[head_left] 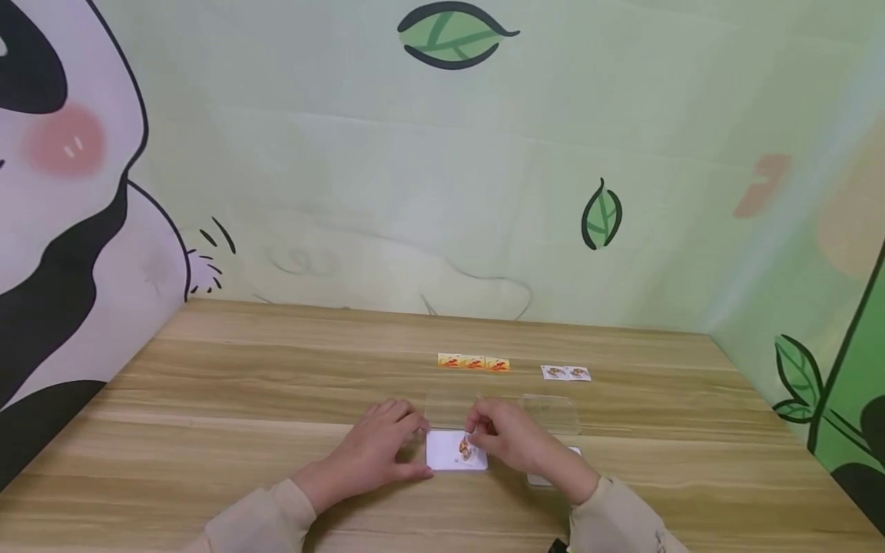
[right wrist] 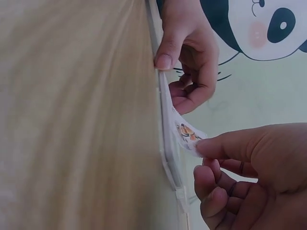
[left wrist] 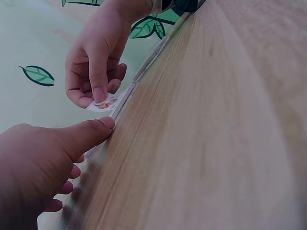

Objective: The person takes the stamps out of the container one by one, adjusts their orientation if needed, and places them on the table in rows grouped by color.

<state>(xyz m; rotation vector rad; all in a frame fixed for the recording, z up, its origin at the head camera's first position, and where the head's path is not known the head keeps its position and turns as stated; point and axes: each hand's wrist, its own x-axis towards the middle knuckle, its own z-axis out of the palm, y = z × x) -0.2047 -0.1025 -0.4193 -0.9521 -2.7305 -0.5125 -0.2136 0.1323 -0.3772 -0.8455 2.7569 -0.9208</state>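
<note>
In the head view, a flat white rectangular case (head_left: 441,452) lies on the table between both hands. My left hand (head_left: 382,445) holds it at the left side, thumb at the near corner and fingers toward the far one. In the left wrist view the left thumb (left wrist: 88,136) rests at the case's edge. A small white stamp (right wrist: 187,134) with an orange and brown picture is pinched between thumb and fingers of my right hand (head_left: 508,434). The stamp slants up from the case, its lower end close to the white surface.
Behind the case lies a clear plastic lid (head_left: 449,411); another clear lid (head_left: 553,415) is to its right. A second white case (head_left: 539,481) is partly hidden under the right wrist. Farther back are a row of orange-yellow stamps (head_left: 473,362) and two white stamps (head_left: 565,373).
</note>
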